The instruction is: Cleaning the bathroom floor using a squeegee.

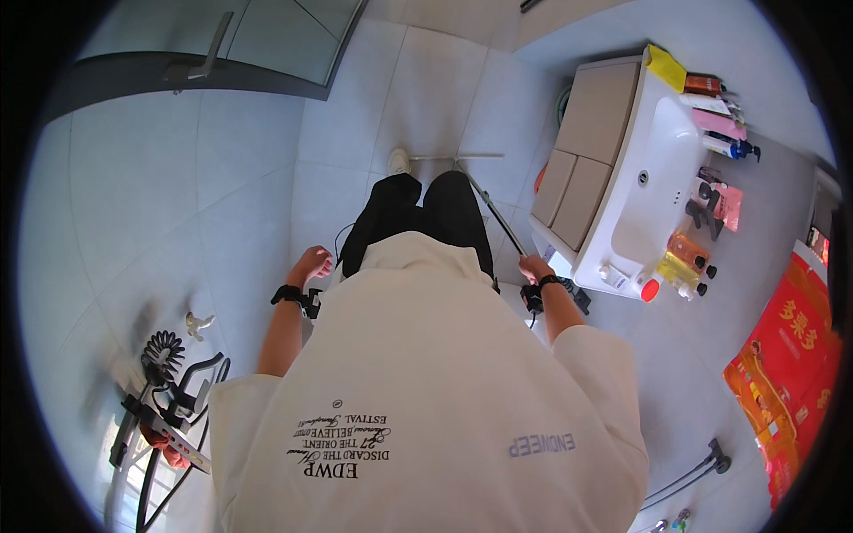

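My right hand (535, 268) grips the upper part of a thin pole (498, 214) beside my right thigh. The pole slants forward to a narrow crossbar (478, 156) lying on the floor tiles, like a floor squeegee or flat mop seen edge-on. My left hand (313, 263) hangs beside my left hip, holding nothing, with its fingers loosely curled. Black bands with small devices are on both wrists. A white shoe (399, 162) shows at the crossbar's left end; the other foot is hidden.
To the right stands a vanity cabinet (595, 110) with a white washbasin (666, 180); several bottles line its back edge. A glass door with a metal handle (212, 50) is at the upper left. Shower fittings (174, 390) jut out at lower left. A red bag (793, 346) hangs far right.
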Tool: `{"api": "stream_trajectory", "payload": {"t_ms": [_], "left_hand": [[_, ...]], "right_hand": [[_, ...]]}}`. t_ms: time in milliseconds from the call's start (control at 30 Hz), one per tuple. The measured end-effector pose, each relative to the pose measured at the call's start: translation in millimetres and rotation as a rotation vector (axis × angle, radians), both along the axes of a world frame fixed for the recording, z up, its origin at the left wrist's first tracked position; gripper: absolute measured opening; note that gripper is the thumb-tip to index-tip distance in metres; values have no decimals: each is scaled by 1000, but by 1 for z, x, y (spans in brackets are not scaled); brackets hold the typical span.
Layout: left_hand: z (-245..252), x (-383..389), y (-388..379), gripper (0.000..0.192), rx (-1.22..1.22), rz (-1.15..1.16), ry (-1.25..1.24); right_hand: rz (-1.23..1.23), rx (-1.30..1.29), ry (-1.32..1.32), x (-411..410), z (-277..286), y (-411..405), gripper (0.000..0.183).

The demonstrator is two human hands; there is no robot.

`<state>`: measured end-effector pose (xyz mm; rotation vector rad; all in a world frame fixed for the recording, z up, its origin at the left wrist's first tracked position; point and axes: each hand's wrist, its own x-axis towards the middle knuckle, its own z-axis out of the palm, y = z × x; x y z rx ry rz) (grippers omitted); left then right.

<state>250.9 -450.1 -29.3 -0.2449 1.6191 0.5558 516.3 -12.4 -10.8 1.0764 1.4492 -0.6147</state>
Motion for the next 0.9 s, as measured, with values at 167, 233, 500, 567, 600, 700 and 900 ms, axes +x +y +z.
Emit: {"api": "stream_trajectory", "payload": {"t_ms": [167, 233, 500, 567, 600, 700, 900], "left_hand": [[-5, 24, 7, 18, 117, 188, 154], [3, 28, 16, 19, 150, 200, 177], [16, 103, 13, 16, 90, 213, 162], [19, 130, 4, 16, 72, 224, 173], [30, 143, 2, 16, 72, 183, 210], [51, 180, -8, 16, 71, 45, 298], [89, 232, -14, 18, -47, -1, 323]], "right_hand": [[-44, 141, 192, -20, 41, 9, 46], [-23, 123, 244, -9, 18, 22, 45], [297, -72, 732, -81, -74, 6, 38], [109, -187, 679, -106, -58, -13, 29], [64, -203, 665, -109, -70, -16, 25], [2, -48, 694, -94, -114, -27, 21], [381, 7, 608, -32, -131, -12, 28]]}}
